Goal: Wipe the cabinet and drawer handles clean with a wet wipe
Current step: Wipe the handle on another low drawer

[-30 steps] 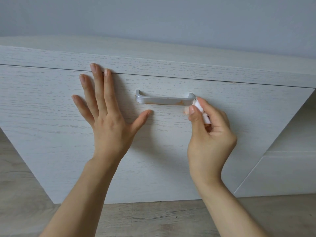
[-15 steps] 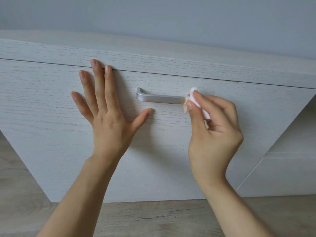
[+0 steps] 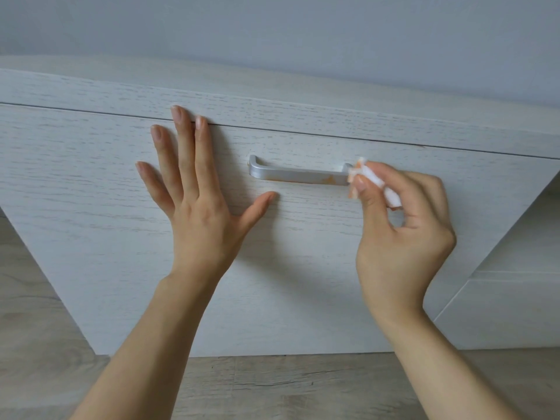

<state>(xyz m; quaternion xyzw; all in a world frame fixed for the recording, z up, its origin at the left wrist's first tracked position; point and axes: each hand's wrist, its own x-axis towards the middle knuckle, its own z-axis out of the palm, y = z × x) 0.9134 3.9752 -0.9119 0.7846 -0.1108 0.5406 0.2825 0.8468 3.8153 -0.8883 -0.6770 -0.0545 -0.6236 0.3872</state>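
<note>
One wipe (image 3: 368, 177) now orange-stained, handle (image 3: 298, 174) smear reappeared

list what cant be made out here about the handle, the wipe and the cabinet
- Handle, head view: right post hidden behind the wipe and right hand.
- Wipe: most of it hidden inside the curled fingers.
- Underside of the handle: faces away from the camera.
- Cabinet front: left part cut off by the frame edge.
- Left hand: palm hidden, pressed flat.

Head view, close, facing cabinet front (image 3: 121, 225)
</note>
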